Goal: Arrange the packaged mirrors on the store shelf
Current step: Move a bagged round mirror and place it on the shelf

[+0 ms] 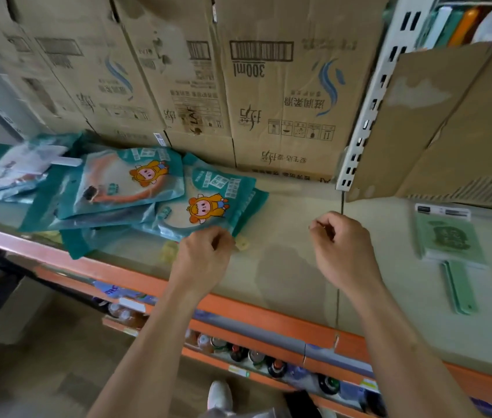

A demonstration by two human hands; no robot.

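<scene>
Several teal packaged mirrors with a cartoon figure lie overlapping on the left of the beige shelf (293,267). The nearest teal package (205,203) lies flat, partly on top of the others (130,179). My left hand (205,254) is at this package's near edge with its fingers curled. The back of the hand hides whether they pinch the package. My right hand (341,239) hovers over bare shelf to the right, fingers curled and holding nothing. A green hand mirror in a clear pack (450,245) lies at the shelf's right.
Upside-down cardboard boxes (284,95) line the back of the shelf. A white slotted upright (368,110) and a folded cardboard sheet (450,116) stand at the right. The shelf's orange front edge (253,315) runs below my wrists, with bottles (238,351) on the shelf beneath.
</scene>
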